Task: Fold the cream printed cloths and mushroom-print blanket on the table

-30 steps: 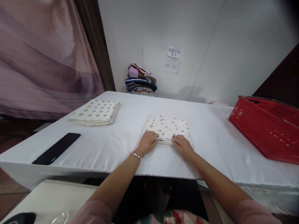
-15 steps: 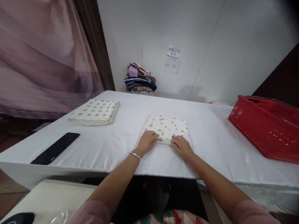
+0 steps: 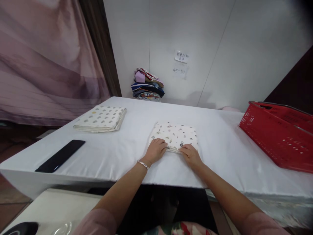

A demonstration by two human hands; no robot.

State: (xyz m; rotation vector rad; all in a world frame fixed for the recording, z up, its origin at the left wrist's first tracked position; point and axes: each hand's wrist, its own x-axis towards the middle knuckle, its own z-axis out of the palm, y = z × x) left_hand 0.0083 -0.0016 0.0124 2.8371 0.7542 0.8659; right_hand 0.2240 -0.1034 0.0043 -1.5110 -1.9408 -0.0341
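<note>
A folded white cloth with small printed figures (image 3: 174, 132) lies flat on the white-covered table (image 3: 132, 143). My left hand (image 3: 156, 150), with a silver bracelet at the wrist, grips the near left part of its front edge. At the near right part of that edge, my right hand (image 3: 191, 154) pinches the folded layers. Both hands have their fingers closed on the cloth, thumbs toward each other, and the edge shows between them.
A second folded cloth with grey spots (image 3: 102, 118) lies at the left, behind a black phone-like slab (image 3: 61, 156). On the right stands a red basket (image 3: 276, 137). A pile of folded fabrics (image 3: 148, 85) is by the wall, left of two paper notes (image 3: 180, 63).
</note>
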